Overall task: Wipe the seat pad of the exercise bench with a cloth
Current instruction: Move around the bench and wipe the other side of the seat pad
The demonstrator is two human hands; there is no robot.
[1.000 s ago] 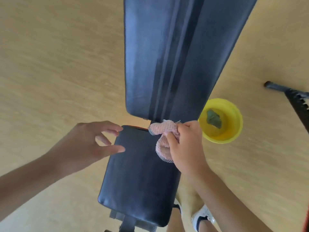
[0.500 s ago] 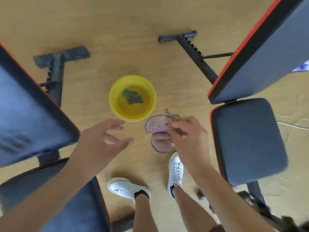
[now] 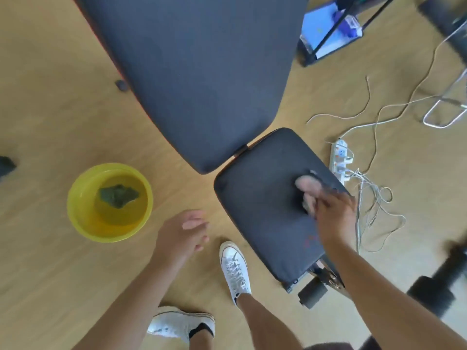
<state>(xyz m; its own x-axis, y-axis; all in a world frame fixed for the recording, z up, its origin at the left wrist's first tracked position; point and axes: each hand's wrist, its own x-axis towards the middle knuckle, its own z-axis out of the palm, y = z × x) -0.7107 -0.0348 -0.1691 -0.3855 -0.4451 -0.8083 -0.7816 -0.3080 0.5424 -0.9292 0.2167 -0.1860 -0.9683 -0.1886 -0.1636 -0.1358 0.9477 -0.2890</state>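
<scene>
The dark seat pad (image 3: 262, 208) of an exercise bench lies right of centre, below its larger back pad (image 3: 202, 72). My right hand (image 3: 333, 213) presses a pink cloth (image 3: 307, 185) onto the seat pad near its right edge; hand and cloth are motion-blurred. My left hand (image 3: 180, 236) hovers over the wooden floor left of the seat pad, fingers loosely apart, holding nothing.
A yellow basin (image 3: 83, 218) with water and a green cloth (image 3: 117, 195) stands on the floor at the left. A white power strip (image 3: 340, 160) and loose cables (image 3: 374, 205) lie right of the seat. My white shoes (image 3: 235, 269) stand below the pad. A stand base is at top right.
The view swung from the first bench to another one on the right. My right hand carried the pink cloth from above the floor onto this seat pad. The left hand stayed empty.
</scene>
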